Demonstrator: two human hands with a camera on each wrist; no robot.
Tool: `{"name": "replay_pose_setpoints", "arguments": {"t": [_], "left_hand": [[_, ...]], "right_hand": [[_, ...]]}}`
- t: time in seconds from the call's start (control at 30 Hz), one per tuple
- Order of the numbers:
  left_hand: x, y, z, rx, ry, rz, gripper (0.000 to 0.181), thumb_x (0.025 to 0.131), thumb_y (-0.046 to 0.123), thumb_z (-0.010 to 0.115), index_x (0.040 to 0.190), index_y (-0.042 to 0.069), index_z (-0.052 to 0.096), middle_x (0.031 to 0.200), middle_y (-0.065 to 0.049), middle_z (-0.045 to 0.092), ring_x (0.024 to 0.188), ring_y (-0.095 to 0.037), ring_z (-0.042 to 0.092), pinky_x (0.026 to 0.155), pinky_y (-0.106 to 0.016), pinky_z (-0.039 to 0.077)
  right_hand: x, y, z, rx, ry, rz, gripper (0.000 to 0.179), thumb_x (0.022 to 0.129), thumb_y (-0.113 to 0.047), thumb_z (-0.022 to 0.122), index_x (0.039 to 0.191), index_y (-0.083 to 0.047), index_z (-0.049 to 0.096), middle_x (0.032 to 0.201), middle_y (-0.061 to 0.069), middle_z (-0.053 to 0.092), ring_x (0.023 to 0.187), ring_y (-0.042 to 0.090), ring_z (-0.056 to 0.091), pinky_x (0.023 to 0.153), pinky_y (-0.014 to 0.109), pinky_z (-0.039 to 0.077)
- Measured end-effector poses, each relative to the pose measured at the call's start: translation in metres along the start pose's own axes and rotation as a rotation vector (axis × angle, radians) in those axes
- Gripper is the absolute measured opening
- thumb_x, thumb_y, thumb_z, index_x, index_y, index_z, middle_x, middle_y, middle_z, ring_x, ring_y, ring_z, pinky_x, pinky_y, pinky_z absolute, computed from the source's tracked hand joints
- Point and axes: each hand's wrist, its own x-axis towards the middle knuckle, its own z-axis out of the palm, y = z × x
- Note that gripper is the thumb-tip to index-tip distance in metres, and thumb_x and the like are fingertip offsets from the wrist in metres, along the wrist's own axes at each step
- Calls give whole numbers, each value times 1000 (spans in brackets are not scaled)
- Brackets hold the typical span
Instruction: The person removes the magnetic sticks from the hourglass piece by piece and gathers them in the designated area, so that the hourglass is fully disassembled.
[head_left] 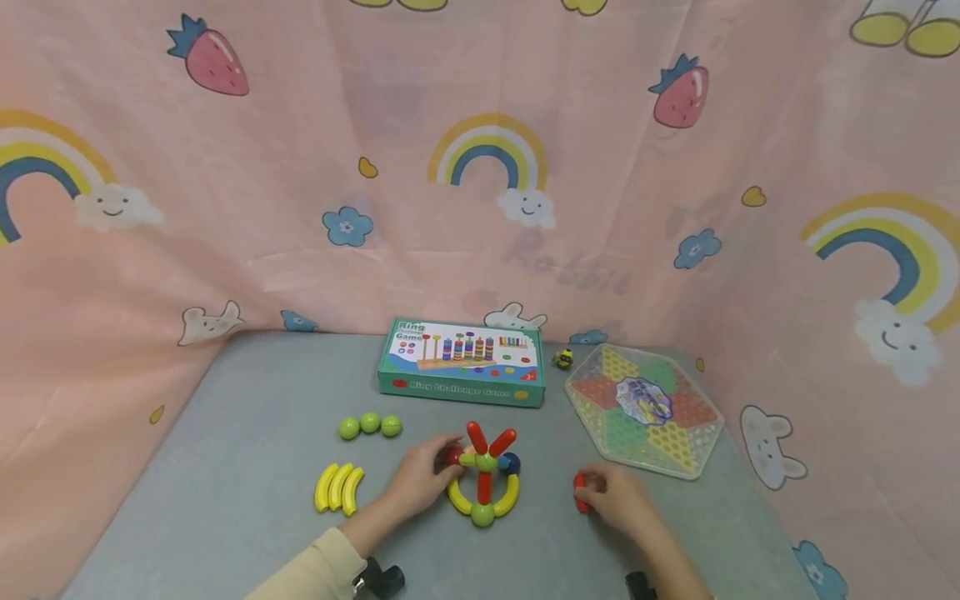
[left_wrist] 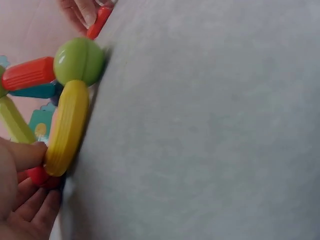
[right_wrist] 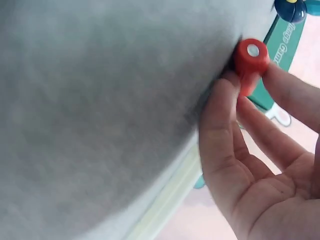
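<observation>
In the middle of the grey table stands a figure of magnetic balls and rods, with a green ball [head_left: 482, 515] at its near end. Curved yellow rods [head_left: 507, 497] run from that ball up to a red ball [head_left: 454, 455] on the left and a dark blue ball [head_left: 512, 463] on the right. Two red rods [head_left: 503, 442] point up from its centre. With thumb and fingers, my left hand [head_left: 415, 479] grips the figure at the red ball. My right hand [head_left: 618, 493] pinches a short red rod [right_wrist: 252, 57], its white round end showing in the right wrist view.
Three green balls [head_left: 370, 422] and several curved yellow rods [head_left: 340, 488] lie on the left. Behind the figure is a green game box [head_left: 461, 392]. A small bee figure [head_left: 563, 358] and a hexagonal board [head_left: 626, 446] sit at the back right.
</observation>
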Motion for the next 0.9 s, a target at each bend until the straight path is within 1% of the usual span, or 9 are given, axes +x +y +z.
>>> {"name": "replay_pose_setpoints", "arguments": {"t": [0.07,0.17,0.27,0.37,0.5,0.63,0.73,0.8,0.9], "left_hand": [[0,0,-1,-4,-9,-3,52,92,18,74,140,5,56,126,-8,68,115,-25,66,99,-43,53],[-2,5,-3,58,-21,-32,59,89,22,77,140,3,55,125,-10,66,112,-26,64,98,-45,54],[-6,15,-3,137,-29,-93,61,84,23,81,135,0,58,122,-11,64,109,-27,61,96,-48,53],[-7,23,0,165,-34,-141,56,83,19,82,129,-3,61,114,-12,63,99,-25,59,86,-43,55],[-6,25,2,139,-27,-112,52,87,11,77,133,-6,59,110,-11,62,92,-19,58,78,-35,55],[-7,20,3,105,-27,-43,49,92,3,70,137,-7,55,117,-14,65,101,-24,64,86,-37,58],[-10,19,1,96,-45,-18,49,91,-1,66,139,-4,55,124,-15,64,109,-26,65,91,-39,57],[-12,22,-2,92,-67,-26,53,89,0,65,140,-2,54,129,-14,63,115,-28,63,96,-43,55],[-16,30,-6,101,-128,-62,64,82,7,67,144,0,52,140,-15,57,127,-32,56,104,-51,49]], "right_hand": [[0,-2,-3,12,-7,10,40,91,-23,75,124,-2,68,85,1,65,73,15,57,61,31,47],[-1,-4,-9,61,23,8,40,92,-21,73,126,-1,66,92,4,68,80,17,63,63,33,52],[-5,-6,-16,113,97,-54,38,92,-18,73,125,0,67,97,6,71,85,19,67,64,33,55],[-10,-11,-20,146,157,-102,38,92,-19,74,125,-1,67,99,5,73,86,18,69,67,33,56],[-19,-27,-21,194,197,-103,40,91,-20,75,128,-4,66,102,4,74,90,17,70,76,36,58],[-31,-45,-20,275,211,-143,41,89,-18,77,128,-8,67,106,7,74,93,17,70,80,34,59],[-39,-56,-18,324,208,-192,41,88,-17,79,128,-11,67,108,8,74,95,17,70,79,30,59],[-43,-64,-15,337,211,-203,42,87,-17,80,127,-12,67,108,7,74,95,16,70,78,29,59],[-45,-74,-8,349,215,-206,43,85,-18,82,127,-14,68,109,4,74,96,15,70,79,29,59]]}}
